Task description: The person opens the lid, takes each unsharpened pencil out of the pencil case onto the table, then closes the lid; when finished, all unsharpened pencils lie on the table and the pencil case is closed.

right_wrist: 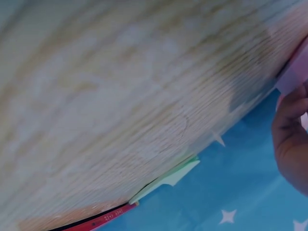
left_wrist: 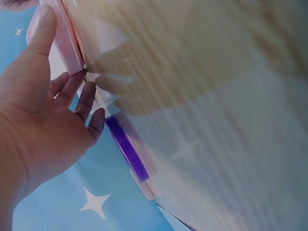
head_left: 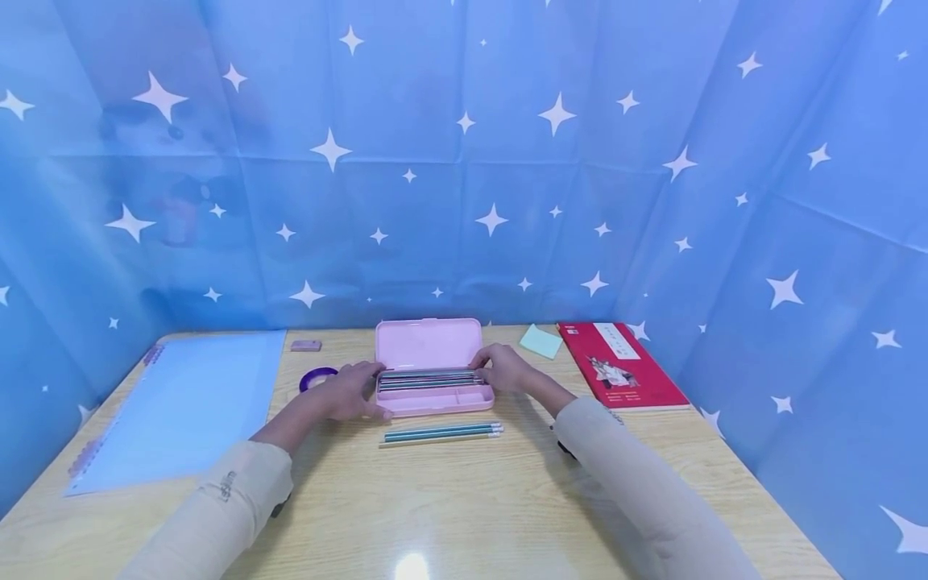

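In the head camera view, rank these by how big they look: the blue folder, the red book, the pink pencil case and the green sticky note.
Largest to smallest in the head view:
1. blue folder
2. red book
3. pink pencil case, close to the book in area, so that order is unsure
4. green sticky note

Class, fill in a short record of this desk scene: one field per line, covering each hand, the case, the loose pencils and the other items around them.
Left hand: fingers on the left end of the pencil case
Right hand: fingers on the right end of the case
Pencil case: pink, lid open, pencils inside
Loose pencils: lying side by side on the desk in front of the case
Tape roll: purple, beside the left hand
Sticky notes: green, right of the case
Red book: far right
Blue folder: left side
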Action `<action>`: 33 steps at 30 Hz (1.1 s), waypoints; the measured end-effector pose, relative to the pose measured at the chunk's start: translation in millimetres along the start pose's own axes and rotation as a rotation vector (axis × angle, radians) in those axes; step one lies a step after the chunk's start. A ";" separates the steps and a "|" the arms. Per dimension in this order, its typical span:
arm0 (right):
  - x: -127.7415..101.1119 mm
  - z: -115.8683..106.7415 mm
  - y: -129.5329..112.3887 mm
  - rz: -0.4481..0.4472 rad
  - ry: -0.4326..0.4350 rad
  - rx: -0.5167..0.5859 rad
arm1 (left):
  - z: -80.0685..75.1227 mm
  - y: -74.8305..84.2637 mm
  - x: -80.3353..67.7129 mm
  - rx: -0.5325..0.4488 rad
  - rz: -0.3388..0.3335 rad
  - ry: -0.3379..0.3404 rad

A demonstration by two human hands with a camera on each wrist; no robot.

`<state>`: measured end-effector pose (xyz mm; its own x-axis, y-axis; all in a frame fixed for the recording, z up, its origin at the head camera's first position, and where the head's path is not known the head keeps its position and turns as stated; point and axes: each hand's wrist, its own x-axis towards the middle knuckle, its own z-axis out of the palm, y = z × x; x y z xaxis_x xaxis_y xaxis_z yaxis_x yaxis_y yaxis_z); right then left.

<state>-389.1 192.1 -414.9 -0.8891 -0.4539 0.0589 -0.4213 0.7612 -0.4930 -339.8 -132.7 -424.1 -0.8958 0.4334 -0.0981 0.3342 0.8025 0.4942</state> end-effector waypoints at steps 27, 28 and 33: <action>-9.0 -9.2 -20.2 0.022 0.118 0.316 | 0.2 -1.1 0.9 0.000 0.011 -0.003; -9.5 -9.5 -21.4 0.019 0.126 0.332 | 0.4 -1.3 1.0 -0.002 0.014 -0.001; -12.2 -10.8 -27.3 0.000 0.169 0.380 | 0.7 -2.3 1.1 0.001 0.026 0.002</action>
<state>-368.7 181.9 -392.9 -0.9192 -0.3473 0.1855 -0.3537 0.5217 -0.7763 -341.4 -133.8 -426.0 -0.8873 0.4536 -0.0836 0.3579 0.7915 0.4955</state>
